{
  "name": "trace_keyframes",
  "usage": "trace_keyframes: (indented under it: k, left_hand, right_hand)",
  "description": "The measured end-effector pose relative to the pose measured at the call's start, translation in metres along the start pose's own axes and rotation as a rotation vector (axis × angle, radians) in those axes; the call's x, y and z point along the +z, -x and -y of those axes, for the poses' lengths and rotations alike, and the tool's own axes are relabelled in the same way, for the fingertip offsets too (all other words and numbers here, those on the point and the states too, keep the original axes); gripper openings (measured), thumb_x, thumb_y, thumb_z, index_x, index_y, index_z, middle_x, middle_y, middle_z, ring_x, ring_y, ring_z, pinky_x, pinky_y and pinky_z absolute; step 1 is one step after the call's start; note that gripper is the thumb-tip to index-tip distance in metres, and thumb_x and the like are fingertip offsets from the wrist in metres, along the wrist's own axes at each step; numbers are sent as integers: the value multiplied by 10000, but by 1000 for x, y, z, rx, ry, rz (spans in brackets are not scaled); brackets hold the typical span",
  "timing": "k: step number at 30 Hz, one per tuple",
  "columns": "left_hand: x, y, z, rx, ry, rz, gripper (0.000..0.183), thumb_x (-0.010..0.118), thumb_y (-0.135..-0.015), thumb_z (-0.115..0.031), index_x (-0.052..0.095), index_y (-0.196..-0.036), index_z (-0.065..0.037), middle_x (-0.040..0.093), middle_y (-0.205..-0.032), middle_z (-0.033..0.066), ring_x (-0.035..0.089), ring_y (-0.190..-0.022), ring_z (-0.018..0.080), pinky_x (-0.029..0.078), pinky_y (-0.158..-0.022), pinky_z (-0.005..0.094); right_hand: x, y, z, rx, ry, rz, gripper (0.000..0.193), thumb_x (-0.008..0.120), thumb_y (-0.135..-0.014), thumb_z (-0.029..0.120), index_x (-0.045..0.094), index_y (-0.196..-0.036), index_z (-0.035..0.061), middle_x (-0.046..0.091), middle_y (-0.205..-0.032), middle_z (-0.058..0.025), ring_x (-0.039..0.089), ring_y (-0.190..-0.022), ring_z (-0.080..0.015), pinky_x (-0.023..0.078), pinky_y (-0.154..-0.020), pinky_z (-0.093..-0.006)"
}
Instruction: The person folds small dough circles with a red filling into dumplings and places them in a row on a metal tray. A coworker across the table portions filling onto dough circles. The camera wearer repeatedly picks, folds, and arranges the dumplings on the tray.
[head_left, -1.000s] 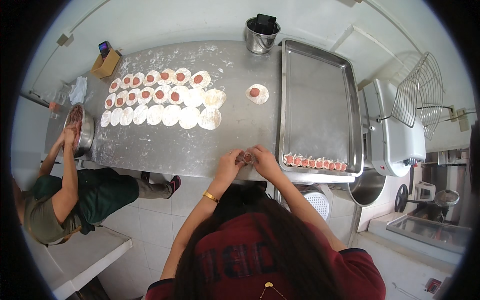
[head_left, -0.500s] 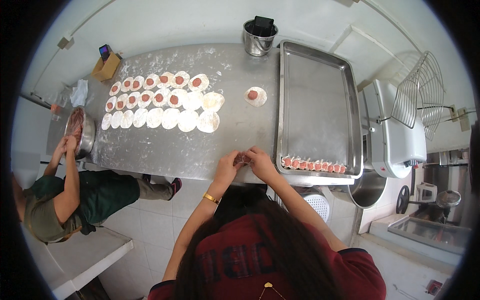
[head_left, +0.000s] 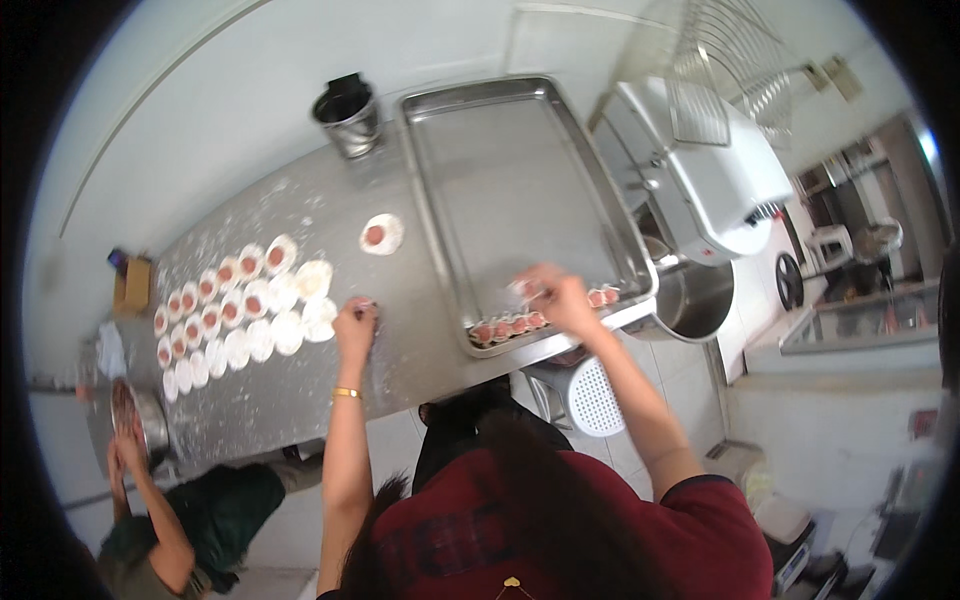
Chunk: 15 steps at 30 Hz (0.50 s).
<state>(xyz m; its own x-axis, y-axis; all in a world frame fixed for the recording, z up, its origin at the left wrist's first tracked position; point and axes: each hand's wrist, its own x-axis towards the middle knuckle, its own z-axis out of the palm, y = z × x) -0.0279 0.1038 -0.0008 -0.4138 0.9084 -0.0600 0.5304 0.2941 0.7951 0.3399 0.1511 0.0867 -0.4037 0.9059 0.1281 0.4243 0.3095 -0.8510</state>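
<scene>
My right hand [head_left: 562, 298] is over the near end of the large metal tray [head_left: 510, 185], its fingers closed around a pale, pinkish dumpling [head_left: 526, 290] that motion blurs. Beneath it runs a row of open-topped dumplings [head_left: 500, 329] with meat showing, partly hidden by the hand. Left of the tray, my left hand [head_left: 354, 322] is low over the steel table [head_left: 405, 345], fingers curled together. Something whitish shows at its fingertips, too small to name. Just beside that hand are flat round dough wrappers [head_left: 262, 341]. Several others carry meat filling [head_left: 231, 309].
One filled wrapper [head_left: 381, 234] lies apart on the table. A metal bucket [head_left: 352, 125] stands by the wall. Right of the tray are a white machine [head_left: 690, 165] and a large steel bowl [head_left: 700, 300]. At far left, another person's hands [head_left: 127, 450] work in a bowl of meat.
The view has turned and shifted right. My hands, together at the table's front edge before, have parted: the right carried the dumpling over the tray, the left moved toward the wrappers.
</scene>
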Motion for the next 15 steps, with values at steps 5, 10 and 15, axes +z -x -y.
trace_keyframes:
  k: [5,10,15]
  left_hand:
    - [26,-67,-12,33,-209,-125,249,715,-765,-203,667,-876,14,681,-755,177,674,-708,303,520,-667,391]
    - [47,-92,-30,-51,-302,-203,322,752,-735,-235,677,-903,28,693,-832,197,677,-813,345,519,-736,419]
    - [57,-104,-31,-133,-306,-210,303,741,-726,-247,701,-887,6,688,-834,211,671,-833,363,511,-761,436]
  right_hand:
    - [-131,26,-68,211,404,-129,354,630,-640,-81,683,-967,43,617,-790,-117,627,-701,-242,509,-664,-322]
    - [-146,42,-109,164,437,15,303,609,-619,-92,669,-898,9,623,-804,-132,633,-739,-284,508,-673,-348]
    - [-143,40,-119,185,433,172,413,551,-587,-102,693,-960,7,638,-884,-174,634,-829,-337,509,-745,-377]
